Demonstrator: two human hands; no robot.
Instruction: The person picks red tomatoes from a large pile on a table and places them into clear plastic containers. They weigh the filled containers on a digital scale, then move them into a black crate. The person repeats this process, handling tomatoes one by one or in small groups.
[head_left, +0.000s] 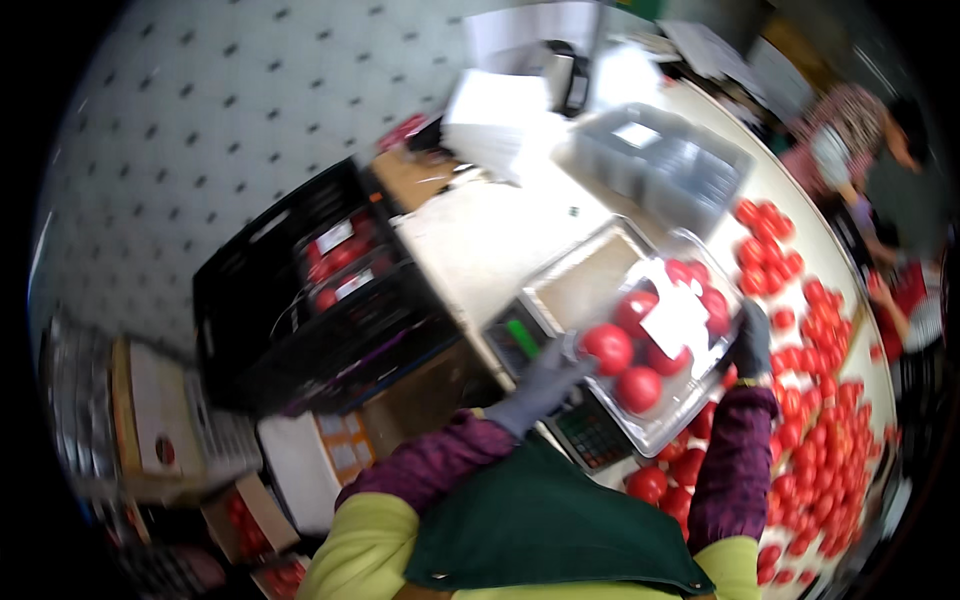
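Between my two hands is a clear plastic clamshell (655, 440) holding several red tomatoes (638, 389), with a white label (676, 325) on top. My left hand (545, 388), in a grey glove, grips its left edge. My right hand (751, 345), gloved in dark grey, is closed at its right edge; the fingertips are partly hidden. The clamshell is tilted over a weighing scale (590, 270) and covers part of its tray. Past its left side show the scale's green-lit display (521, 338) and its keypad (594, 432).
Loose tomatoes (820, 460) spread along the right of the table. Stacked clear containers (650, 160) stand beyond the scale, near a pile of white paper (497, 115). To the left, a black crate (330, 370) holds packed tomatoes. Another person (850, 135) is at the far right.
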